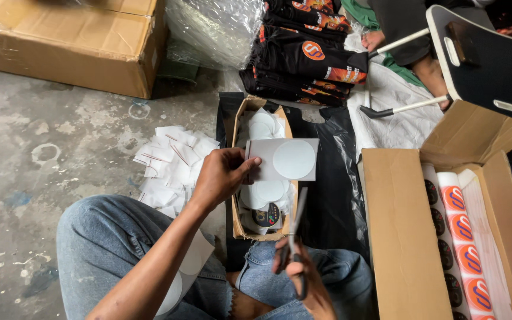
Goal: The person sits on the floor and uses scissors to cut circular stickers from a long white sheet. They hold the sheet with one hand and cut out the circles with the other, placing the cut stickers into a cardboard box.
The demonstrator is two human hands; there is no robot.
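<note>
while the left hand (223,175) pinches the sticker sheet (285,160) at its edge, it looks light and floppy; right hand (303,281) fingers grip scissors (296,237).

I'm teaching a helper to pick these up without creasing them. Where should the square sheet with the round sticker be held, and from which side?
Probably by the bare corner margin at its left edge, coming from the left, as the left hand does now. The square sheet is flat and thin, and the round sticker fills its middle, so only the margins are free. The right hand holds scissors below, so the lower edge is best left free.
</note>
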